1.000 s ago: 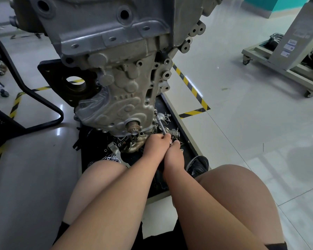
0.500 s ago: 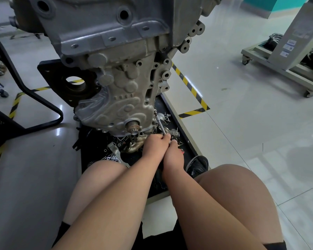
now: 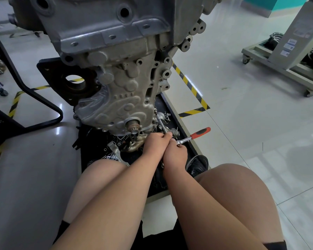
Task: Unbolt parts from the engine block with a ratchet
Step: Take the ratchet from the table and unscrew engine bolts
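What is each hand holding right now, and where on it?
The left hand grips the lower end of the extension bar. The right hand holds the ratchet near its head, leaving the red handle free.

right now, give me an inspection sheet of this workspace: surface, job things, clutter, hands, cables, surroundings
surface: black tray on a glossy tiled floor, under the engine block
job's things: engine block upright on the tray; red-handled ratchet pointing right; extension bar running up to the block's lower right edge
clutter: loose metal parts on the tray below the block
grippers: left hand grips the extension bar; right hand holds the ratchet near its head
cables: nothing seen
surroundings: yellow-black floor tape; wheeled cart at right; black tube frame at left
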Available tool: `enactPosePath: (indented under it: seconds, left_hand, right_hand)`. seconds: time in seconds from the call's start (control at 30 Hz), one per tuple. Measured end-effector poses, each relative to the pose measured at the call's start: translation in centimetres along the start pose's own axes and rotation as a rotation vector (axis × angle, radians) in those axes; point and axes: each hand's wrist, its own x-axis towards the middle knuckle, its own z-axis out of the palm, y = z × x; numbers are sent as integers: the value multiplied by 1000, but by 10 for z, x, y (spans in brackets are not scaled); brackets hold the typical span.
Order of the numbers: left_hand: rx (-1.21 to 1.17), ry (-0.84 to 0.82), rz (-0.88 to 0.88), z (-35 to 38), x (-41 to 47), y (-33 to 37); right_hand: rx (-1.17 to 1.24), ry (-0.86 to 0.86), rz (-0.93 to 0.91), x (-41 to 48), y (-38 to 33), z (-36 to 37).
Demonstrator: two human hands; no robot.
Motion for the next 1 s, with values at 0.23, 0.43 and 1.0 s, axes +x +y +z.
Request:
enactPosePath:
  seconds: [0.23, 0.43, 1.0]
  left_hand:
    - [-65, 4, -36, 3, 0, 0]
    - [-50, -3, -43, 4, 0, 0]
    - [43, 12, -28, 2, 0, -3]
  right_hand:
    - [-7, -30, 75, -1, -4, -1]
    - [51, -71, 191, -4, -4, -1]
    - [86, -120, 264, -3, -1, 2]
